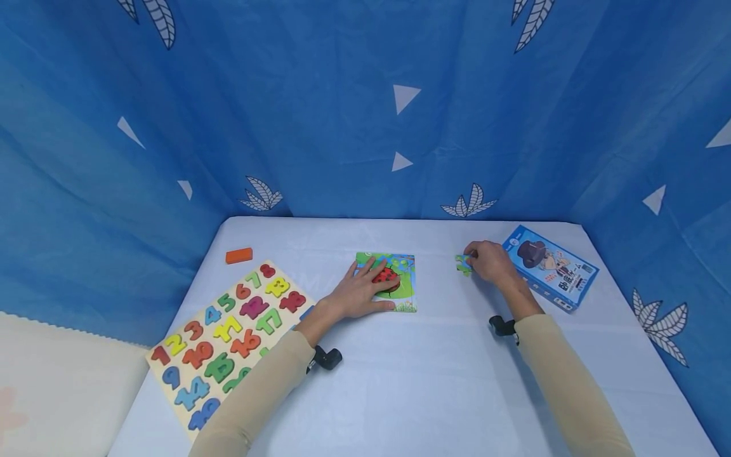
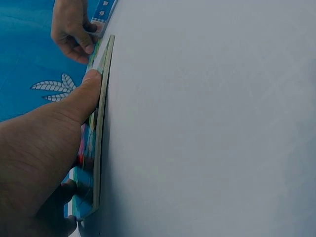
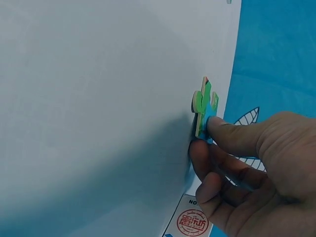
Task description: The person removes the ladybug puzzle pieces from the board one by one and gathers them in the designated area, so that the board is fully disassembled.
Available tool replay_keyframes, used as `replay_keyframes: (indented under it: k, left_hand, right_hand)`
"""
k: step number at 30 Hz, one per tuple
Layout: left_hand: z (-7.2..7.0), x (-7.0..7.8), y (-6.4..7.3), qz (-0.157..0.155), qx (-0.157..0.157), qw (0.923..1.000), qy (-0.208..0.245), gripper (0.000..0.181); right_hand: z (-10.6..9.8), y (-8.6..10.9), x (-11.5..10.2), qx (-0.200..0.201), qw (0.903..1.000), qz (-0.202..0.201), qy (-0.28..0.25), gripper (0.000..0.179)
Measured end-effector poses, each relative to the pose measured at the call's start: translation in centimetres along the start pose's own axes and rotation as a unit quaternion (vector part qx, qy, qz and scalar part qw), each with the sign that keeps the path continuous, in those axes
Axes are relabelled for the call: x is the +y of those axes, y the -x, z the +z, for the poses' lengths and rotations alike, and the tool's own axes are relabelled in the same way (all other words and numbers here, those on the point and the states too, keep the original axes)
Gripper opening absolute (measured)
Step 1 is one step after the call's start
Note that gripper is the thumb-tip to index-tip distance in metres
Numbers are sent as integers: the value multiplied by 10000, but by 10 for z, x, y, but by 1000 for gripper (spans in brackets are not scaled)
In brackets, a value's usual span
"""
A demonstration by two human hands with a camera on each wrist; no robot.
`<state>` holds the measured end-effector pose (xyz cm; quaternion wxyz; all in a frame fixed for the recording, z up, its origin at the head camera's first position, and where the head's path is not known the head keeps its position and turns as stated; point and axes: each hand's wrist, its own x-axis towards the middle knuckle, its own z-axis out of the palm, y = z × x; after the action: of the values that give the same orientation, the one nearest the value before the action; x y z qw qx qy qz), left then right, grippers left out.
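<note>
A square jigsaw puzzle (image 1: 407, 285) with a red ladybug on green and blue lies at the middle of the table. Spread over its left part, my left hand (image 1: 360, 296) rests with straight fingers, covering some of the picture. In the left wrist view the thumb lies along the edge of the puzzle board (image 2: 101, 128). To the right, my right hand (image 1: 492, 261) pinches a green and blue puzzle piece (image 3: 200, 106) between thumb and forefinger, close to the tabletop. Whether more than one piece is in that pinch, I cannot tell.
A wooden number board (image 1: 214, 317) with coloured numerals lies at the left, partly under the left forearm. An orange block (image 1: 238, 255) sits beyond it. Just right of the right hand is a blue box (image 1: 556, 270). Blue curtains (image 1: 342, 127) border the table.
</note>
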<state>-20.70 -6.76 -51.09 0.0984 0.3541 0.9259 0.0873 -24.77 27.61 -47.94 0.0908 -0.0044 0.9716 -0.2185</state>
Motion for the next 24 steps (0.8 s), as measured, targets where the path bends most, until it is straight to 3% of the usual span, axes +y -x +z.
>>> replay_keyframes:
  k: [24]
  left_hand:
    - [0, 0, 0, -24, -35, 9999, 100, 68]
  right_hand:
    - [2, -1, 2, 98, 9994, -266, 207, 23]
